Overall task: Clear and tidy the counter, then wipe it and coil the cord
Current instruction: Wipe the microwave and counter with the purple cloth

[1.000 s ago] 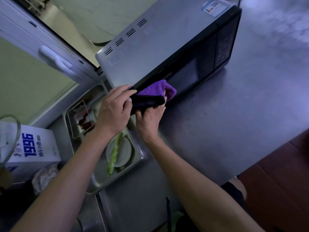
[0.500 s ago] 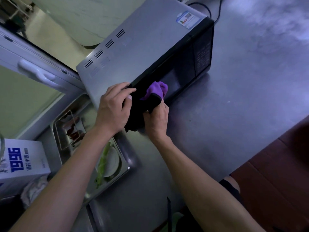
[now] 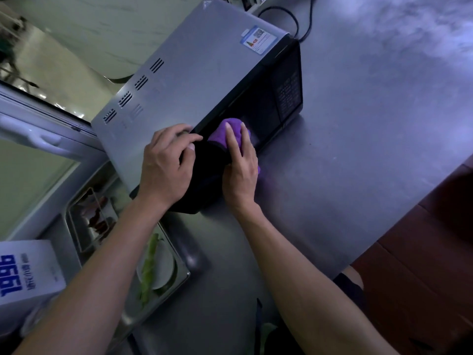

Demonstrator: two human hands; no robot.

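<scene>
A grey microwave [image 3: 194,80] with a black glass door stands on the steel counter [image 3: 371,129]. My right hand [image 3: 239,170] presses a purple cloth [image 3: 227,134] flat against the door, fingers straight. My left hand [image 3: 166,167] rests on the front top edge of the microwave, its fingers curled over the rim beside the cloth. The black cord [image 3: 294,19] runs from behind the microwave across the far counter.
A steel tray [image 3: 179,254] to the left holds a white plate with green vegetable strips [image 3: 149,265] and a small dish of red scraps [image 3: 98,219]. A white box with blue print [image 3: 28,272] stands at the left. The counter's front edge meets red-brown floor [image 3: 422,265].
My right hand flattened the purple cloth and slid it lower on the door. The view shifted, showing more of the microwave and the cord behind it.
</scene>
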